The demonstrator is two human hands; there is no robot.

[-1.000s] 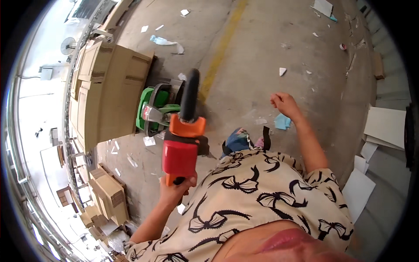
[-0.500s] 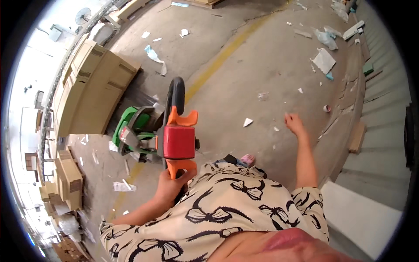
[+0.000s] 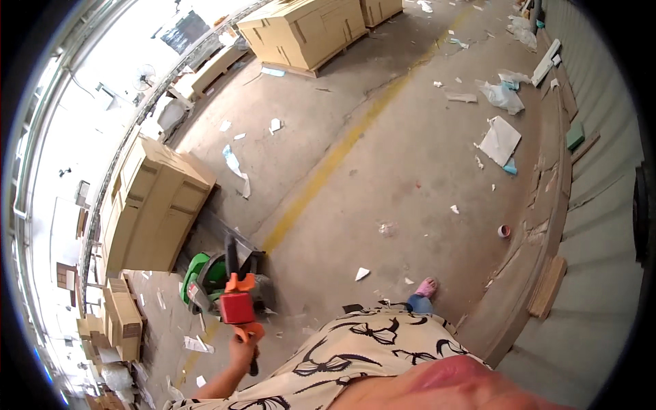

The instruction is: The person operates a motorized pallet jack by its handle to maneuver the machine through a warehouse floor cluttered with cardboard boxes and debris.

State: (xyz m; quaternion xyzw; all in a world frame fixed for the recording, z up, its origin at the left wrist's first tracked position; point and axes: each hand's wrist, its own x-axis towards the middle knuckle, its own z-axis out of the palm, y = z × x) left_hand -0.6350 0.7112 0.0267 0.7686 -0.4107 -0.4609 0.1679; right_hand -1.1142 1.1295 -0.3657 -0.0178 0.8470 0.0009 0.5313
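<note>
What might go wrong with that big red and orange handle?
The left hand holds the red and orange handle with no second hand in view, so its grip might slip. The green machine is close to the tan stack and might bump it. A white scrap lies near the person's foot, so they might slip.

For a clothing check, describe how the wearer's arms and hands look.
The left hand has no glove, and the visible left forearm is uncovered. The shirt is cream, printed with black bows. The right hand and arm are out of view.
</note>
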